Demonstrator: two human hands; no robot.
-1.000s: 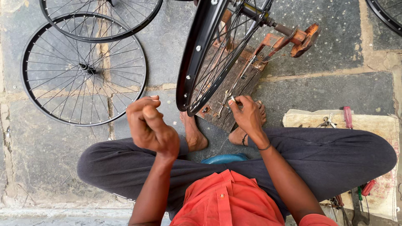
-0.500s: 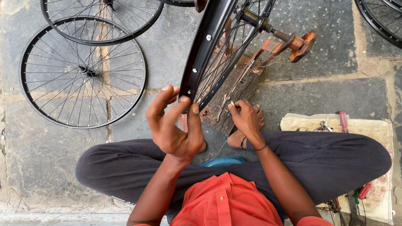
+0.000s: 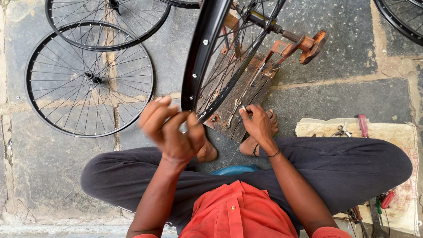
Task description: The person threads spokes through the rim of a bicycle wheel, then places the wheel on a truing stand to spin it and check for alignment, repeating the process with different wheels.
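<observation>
My left hand (image 3: 172, 132) is blurred, fingers spread at the black rim of the upright bicycle wheel (image 3: 207, 53) — I cannot tell whether it grips. My right hand (image 3: 257, 125) pinches a small metal tool (image 3: 243, 109) at the spokes, just above my foot. The wheel's axle sits in a rusty stand (image 3: 299, 44) beyond both hands.

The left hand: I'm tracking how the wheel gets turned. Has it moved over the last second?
Yes. The left hand has gone forward and up to the black rim of the wheel in the stand; a second ago it hung short of it.
</observation>
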